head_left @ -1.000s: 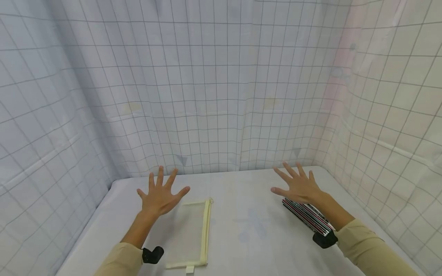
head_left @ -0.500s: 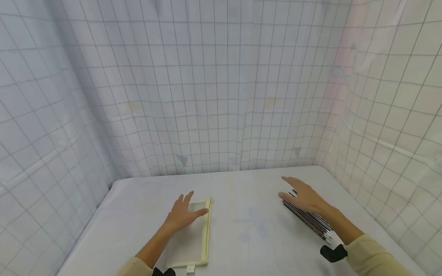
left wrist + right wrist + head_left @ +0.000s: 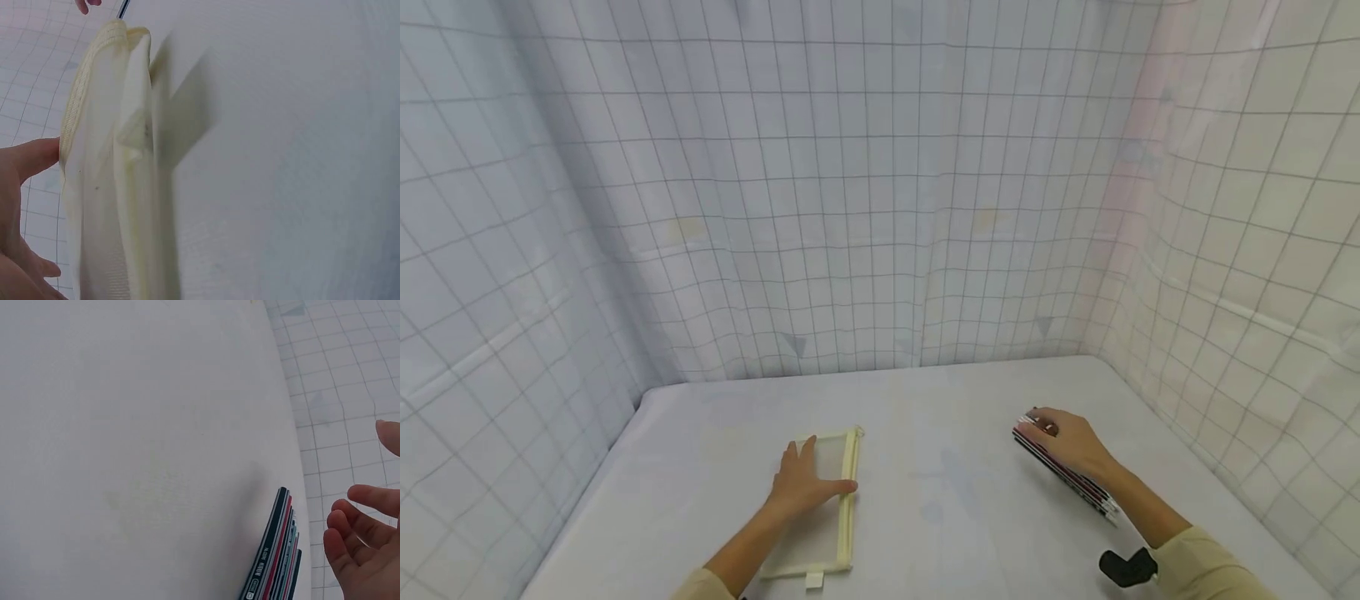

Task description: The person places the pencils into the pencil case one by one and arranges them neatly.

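Note:
A cream zippered pouch (image 3: 820, 537) with a see-through body lies left of centre. My left hand (image 3: 797, 483) spreads over it, thumb at the zipper edge. In the left wrist view, the thumb of that hand (image 3: 31, 159) meets the rim of the pouch (image 3: 103, 187). To the right lies a bundle of pencils (image 3: 1063, 473), slanted, in black, red and white. My right hand (image 3: 1069, 440) is over its far end, fingers bent. In the right wrist view, a gap shows between thumb and fingers of the right hand (image 3: 369, 544), beside the pencils (image 3: 269, 565).
A white cloth-covered table (image 3: 940, 467) spreads between the pouch and the pencils. Grid-patterned white curtains (image 3: 880, 208) enclose the back and both sides. A black wrist device (image 3: 1127, 568) sits by the right sleeve.
Both hands have come down from a raised, spread pose. The left has moved right onto the pouch; the right has lowered to the pencils, its fingers bending.

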A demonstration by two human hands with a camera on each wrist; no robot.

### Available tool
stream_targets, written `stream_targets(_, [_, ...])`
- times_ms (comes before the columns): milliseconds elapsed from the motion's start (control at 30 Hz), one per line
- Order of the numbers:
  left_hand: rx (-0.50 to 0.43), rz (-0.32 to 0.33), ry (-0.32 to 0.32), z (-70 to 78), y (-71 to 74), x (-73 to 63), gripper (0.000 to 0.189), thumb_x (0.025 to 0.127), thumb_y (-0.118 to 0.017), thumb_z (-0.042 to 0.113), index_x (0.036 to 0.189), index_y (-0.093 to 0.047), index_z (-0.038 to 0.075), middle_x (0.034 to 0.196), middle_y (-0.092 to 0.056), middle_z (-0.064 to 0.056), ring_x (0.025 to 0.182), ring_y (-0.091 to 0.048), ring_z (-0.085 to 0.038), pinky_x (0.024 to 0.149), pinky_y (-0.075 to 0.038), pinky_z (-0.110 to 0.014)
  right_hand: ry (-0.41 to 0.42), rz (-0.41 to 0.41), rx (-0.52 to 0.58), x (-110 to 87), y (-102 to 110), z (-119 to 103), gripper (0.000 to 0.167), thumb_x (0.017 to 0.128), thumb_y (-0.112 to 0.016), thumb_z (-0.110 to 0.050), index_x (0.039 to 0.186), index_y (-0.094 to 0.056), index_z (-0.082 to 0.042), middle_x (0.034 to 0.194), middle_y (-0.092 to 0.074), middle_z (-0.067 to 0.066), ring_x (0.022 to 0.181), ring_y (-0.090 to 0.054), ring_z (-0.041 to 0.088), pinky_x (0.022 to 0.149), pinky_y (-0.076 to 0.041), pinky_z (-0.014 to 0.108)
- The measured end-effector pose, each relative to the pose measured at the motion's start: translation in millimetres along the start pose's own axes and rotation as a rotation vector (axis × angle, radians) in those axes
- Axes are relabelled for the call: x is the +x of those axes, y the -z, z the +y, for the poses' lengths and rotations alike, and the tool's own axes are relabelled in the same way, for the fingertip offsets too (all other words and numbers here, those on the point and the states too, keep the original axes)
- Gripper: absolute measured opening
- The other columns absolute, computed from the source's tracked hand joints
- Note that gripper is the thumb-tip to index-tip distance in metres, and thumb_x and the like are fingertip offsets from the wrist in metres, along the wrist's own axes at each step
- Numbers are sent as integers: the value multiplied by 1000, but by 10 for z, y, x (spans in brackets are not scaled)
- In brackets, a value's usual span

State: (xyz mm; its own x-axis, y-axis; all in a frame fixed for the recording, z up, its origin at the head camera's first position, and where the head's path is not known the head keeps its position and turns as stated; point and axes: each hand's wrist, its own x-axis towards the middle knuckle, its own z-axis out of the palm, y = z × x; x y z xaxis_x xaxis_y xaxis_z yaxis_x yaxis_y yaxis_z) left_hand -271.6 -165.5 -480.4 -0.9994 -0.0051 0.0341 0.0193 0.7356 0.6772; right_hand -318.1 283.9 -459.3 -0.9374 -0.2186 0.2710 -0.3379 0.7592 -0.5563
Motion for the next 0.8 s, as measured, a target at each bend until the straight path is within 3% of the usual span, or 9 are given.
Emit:
stream_targets(200, [-79, -20, 54, 24, 41, 5, 106, 80, -79, 41, 153, -27, -16, 157, -10, -47, 138, -15, -72, 108, -19, -80, -28, 9, -4, -44, -68, 100, 36, 98, -71, -31, 116, -73, 0, 96, -68, 2, 89, -62, 21, 76, -52, 42])
stream_targets(367, [-117, -48, 117, 18, 33, -6, 100, 80, -73, 35, 153, -27, -17, 159, -7, -45, 139, -13, -72, 110, -17, -79, -6, -7, -37, -99, -151, 213, 17, 94, -74, -17, 102, -75, -3, 81, -63, -6, 74, -57, 13, 65, -50, 34])
stream_targets(467, [-129, -45, 121, 19, 33, 1, 98, 80, -70, 32, 152, -28, -19, 159, -7, -45, 139, -12, -72, 110, -17, -78, -7, -13, -39, -117, -169, 246, 8, 90, -75, -13, 95, -75, -6, 77, -62, -6, 69, -55, 12, 60, -49, 31])
stream_targets(800, [-188, -58, 160, 17, 59, 16, 97, 79, -67, 27, 152, -24, -21, 162, -2, -41, 144, -9, -65, 114, -15, -73, 25, -23, -114, -121, -186, 169, 9, 82, -82, -1, 87, -76, -5, 79, -66, -4, 73, -60, 12, 62, -52, 30])
